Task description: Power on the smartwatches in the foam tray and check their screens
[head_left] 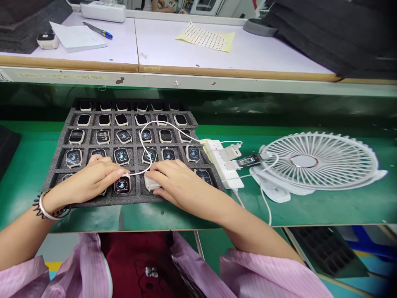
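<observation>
A dark foam tray (58,174) on the green bench holds rows of small smartwatch bodies, several with lit screens. My left hand (93,176) rests on the tray's front row, fingers pinched on the end of a white cable at a lit watch (122,185). That white cable (142,142) loops up over the tray toward the power strip. Beside it, my right hand (175,180) lies over the neighbouring cell, fingers curled on a white watch body (150,182).
A white power strip (218,159) with plugged adapters sits right of the tray, and a white desk fan (316,161) lies flat beyond it. The raised shelf behind carries a yellow sticker sheet (206,37), papers with a pen (79,35) and dark foam stacks (335,33).
</observation>
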Demonstrator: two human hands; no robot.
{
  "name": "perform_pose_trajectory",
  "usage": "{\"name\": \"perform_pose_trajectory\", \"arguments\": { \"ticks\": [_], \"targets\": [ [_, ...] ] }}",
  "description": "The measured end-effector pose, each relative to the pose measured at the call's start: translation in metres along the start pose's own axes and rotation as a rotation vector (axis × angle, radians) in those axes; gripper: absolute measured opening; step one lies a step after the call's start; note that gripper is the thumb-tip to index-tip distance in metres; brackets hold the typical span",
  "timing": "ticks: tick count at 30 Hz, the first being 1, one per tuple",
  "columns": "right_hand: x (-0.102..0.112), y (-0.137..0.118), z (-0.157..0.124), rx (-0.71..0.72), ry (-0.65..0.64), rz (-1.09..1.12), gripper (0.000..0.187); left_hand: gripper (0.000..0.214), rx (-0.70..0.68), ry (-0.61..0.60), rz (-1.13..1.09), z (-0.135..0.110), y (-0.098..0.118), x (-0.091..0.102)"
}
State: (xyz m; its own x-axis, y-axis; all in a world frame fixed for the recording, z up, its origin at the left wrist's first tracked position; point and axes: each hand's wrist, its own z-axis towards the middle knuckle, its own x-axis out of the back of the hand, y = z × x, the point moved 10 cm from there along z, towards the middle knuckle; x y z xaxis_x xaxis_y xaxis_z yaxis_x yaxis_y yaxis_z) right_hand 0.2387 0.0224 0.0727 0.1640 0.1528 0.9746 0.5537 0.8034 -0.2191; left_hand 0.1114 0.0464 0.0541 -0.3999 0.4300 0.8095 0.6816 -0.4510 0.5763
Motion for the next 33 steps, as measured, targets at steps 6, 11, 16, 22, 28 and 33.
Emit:
{"name": "perform_pose_trajectory", "arguments": {
  "ticks": [6, 11, 16, 22, 28, 33],
  "targets": [
    [0.01, 0.015, 0.002, -0.02, 0.111, 0.281, 0.032, 0.054, 0.02, -0.015, -0.018, 0.003, 0.0, -0.002],
    [-0.001, 0.028, 0.005, -0.034, -0.044, 0.581, 0.028, 0.053, 0.025, -0.016, -0.023, 0.003, 0.0, -0.004],
    [-0.002, 0.021, 0.01, -0.014, -0.079, 0.597, 0.03, 0.053, 0.026, 0.002, -0.02, 0.001, -0.002, -0.003],
    [-0.001, 0.019, 0.013, -0.002, -0.043, 0.578, 0.027, 0.05, 0.012, 0.028, -0.02, 0.001, -0.002, -0.002],
    [-0.004, 0.019, 0.014, -0.008, -0.002, 0.519, 0.031, 0.051, 0.029, 0.002, -0.011, 0.002, -0.003, -0.005],
    [0.009, 0.033, 0.009, -0.098, 0.193, 0.417, 0.024, 0.042, 0.025, 0.072, -0.028, 0.002, -0.006, -0.001]
  ]
}}
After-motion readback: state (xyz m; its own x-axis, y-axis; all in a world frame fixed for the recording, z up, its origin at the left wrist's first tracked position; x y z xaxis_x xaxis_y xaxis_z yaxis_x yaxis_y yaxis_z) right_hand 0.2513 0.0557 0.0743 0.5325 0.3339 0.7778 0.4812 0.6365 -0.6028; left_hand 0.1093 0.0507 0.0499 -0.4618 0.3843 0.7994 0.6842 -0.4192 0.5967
